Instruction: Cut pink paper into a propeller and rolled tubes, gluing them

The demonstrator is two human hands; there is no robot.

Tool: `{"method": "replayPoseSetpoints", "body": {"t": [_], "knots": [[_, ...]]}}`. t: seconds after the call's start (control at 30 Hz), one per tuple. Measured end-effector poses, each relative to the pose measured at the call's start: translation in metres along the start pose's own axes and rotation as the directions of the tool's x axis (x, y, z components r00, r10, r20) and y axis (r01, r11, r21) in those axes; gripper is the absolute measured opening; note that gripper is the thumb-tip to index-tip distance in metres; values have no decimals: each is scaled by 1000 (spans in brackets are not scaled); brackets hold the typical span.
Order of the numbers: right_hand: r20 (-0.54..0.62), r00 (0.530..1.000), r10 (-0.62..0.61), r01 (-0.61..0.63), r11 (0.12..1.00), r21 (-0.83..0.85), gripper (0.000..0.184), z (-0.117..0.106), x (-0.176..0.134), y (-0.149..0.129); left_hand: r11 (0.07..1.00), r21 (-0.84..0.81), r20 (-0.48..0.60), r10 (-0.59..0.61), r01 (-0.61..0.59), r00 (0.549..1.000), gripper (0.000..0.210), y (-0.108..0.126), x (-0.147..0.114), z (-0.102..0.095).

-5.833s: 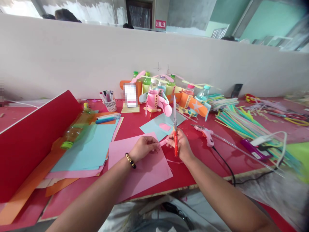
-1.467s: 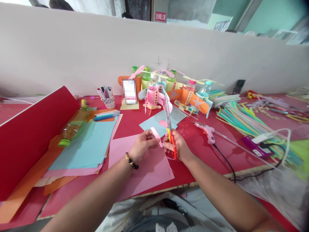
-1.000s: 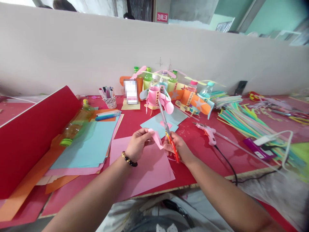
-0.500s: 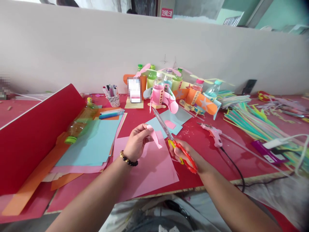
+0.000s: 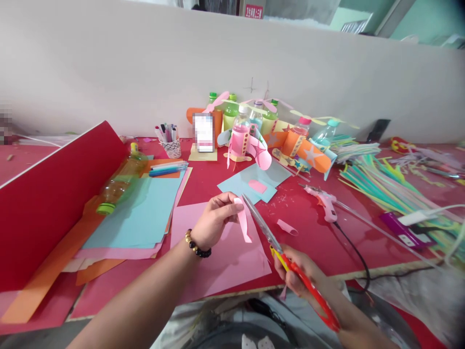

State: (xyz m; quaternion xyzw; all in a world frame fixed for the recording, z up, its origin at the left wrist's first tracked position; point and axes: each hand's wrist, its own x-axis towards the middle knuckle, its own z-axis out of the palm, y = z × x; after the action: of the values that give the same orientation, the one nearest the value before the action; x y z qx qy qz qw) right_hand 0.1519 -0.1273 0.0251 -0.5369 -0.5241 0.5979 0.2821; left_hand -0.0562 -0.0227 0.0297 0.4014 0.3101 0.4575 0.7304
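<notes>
My left hand (image 5: 220,218) pinches a narrow strip of pink paper (image 5: 244,223), which hangs down from the fingertips. In my right hand (image 5: 303,274) are scissors (image 5: 267,230) with red and yellow handles, their blades pointing up and left toward the strip without touching it. The blades look closed together. Below the left hand lies a large pink sheet (image 5: 221,264) near the table's front edge. A small curled pink paper piece (image 5: 286,228) rests on the red table just beyond the scissors. Light blue sheets (image 5: 240,179) with a pink scrap (image 5: 257,185) lie farther back.
A pink glue gun (image 5: 325,201) with a black cord lies at right, near coloured strips (image 5: 385,189). Decorated bottle planes (image 5: 243,138) and a phone (image 5: 204,132) stand at the back. Stacked paper (image 5: 138,213), a clear bottle (image 5: 121,177) and a red board (image 5: 61,198) are at left.
My right hand has drawn the scissors down and right, away from the strip. My left hand has moved slightly right and down. A curled pink piece now shows on the table.
</notes>
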Motion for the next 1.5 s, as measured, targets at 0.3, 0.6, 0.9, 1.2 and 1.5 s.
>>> {"method": "replayPoseSetpoints", "body": {"t": [0.3,0.6,0.9,1.2,1.5], "knots": [[35,999,-36,38,999,-40,52,6,3,2,1000,-7,93,19,-18,995,12,0,-3,0],[2,1000,-15,15,997,-76,49,6,3,-1,1000,3,16,-3,3,1000,16,2,-3,0],[-52,998,-37,33,995,-92,50,13,-2,-9,1000,13,15,-23,23,1000,14,-1,-2,0],[3,997,-73,73,986,-150,49,8,0,-4,1000,27,17,-16,16,1000,13,-3,-1,-1],[103,990,-94,109,984,-144,48,1,1,2,999,31,16,-20,20,1000,14,-2,-3,-1]]}}
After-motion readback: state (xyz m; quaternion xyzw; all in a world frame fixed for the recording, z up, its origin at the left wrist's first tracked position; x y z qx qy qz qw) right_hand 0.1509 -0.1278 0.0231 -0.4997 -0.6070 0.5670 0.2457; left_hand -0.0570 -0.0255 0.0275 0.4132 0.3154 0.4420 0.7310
